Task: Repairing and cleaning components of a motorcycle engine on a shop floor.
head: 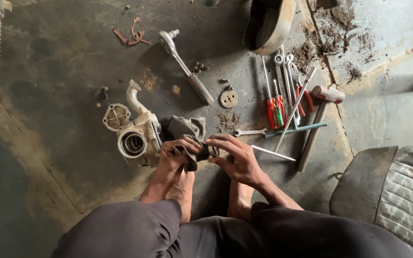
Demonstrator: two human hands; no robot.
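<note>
A person squats on a dark, oil-stained concrete floor [63, 62], bare feet under the hands. The left hand [175, 155] has its fingers closed on a crumpled grey rag [187, 131], which drapes from the hand up toward a pale cast-metal pump housing with a curved pipe stub and a round bore [135, 134]; the housing lies on the floor just to the left of that hand, touching the rag. The right hand [237, 157] meets the left at the rag, its fingers pinched narrowly on a small dark metal part [212, 152] that is half wrapped in the cloth; its exact shape cannot be told.

Beyond the hands, a small toothed gear wheel [228, 99] lies flat on the floor, with a long chrome ratchet wrench [185, 67] above it and a cluster of small dark bolts [198, 68] just beside the wrench handle. To the right lie red-handled screwdrivers [274, 111], several ring spanners [283, 76], a short open-ended spanner [249, 132] and a hammer with a pale head and grey handle [319, 114]. A torn reddish gasket piece [132, 36] lies well apart at the top. A worn patterned seat cushion [393, 191] sits at the lower right.
</note>
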